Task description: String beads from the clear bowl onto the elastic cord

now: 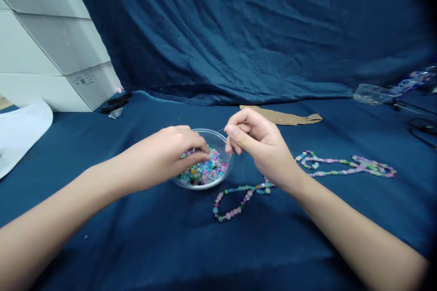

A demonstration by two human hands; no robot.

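Dark blue cloth (143, 245) covers the work surface and rises as a wrinkled backdrop behind it, with white boxes (51, 36) stacked far to the left of the hands. The left hand (170, 154) reaches into a clear plastic bowl (223, 138) of mixed coloured beads (208, 170), its fingers curled down and pinched narrow over the heap; whether a bead sits between the tips cannot be told, because the hand hides them. The right hand (261, 145) hovers just right of the bowl's rim, thumb and forefinger pressed together on what looks like a very thin thread or wire, too fine to see clearly. A beaded strand (239, 200) trails from under the right wrist toward the person, and a second, longer strand (344, 164) lies further right of that hand. Judging from this, the main risk is the light bowl: the left fingers press against its contents, and a sideways push could tip or slide it and scatter beads across the cloth. The right wrist rests just beside the near strand, so a drag of the forearm could pull it and, if its end is open, let beads slip off. A loosened pinch would likely drop the thread end.
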